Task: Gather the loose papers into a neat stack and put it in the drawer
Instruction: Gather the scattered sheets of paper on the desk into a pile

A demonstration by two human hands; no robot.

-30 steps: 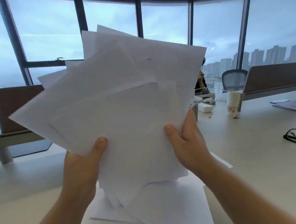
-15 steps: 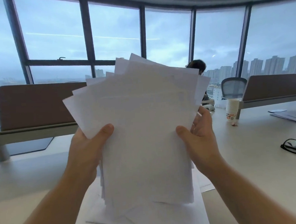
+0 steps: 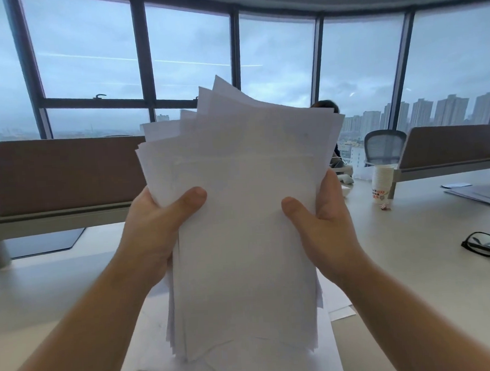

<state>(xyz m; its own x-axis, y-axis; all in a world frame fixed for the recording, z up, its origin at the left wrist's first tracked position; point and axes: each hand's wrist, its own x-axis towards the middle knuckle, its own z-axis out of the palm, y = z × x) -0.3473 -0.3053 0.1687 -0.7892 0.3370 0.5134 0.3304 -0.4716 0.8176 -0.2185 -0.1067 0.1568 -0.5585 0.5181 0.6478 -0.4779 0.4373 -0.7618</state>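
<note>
Nearest, a few loose sheets [image 3: 329, 362] lie flat on the table [image 3: 412, 261]. Above them both hands hold the stack of papers [image 3: 245, 213] upright — the left hand [image 3: 158, 226] grips its left edge, the right hand [image 3: 322, 223] its right edge, thumbs in front, top edges uneven. Right: glasses [image 3: 485, 245]; farther, a paper cup [image 3: 382, 181].

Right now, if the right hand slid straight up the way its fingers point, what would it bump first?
Probably nothing: above the right hand, beside the papers it grips, only air shows. The person and window look far behind.
</note>
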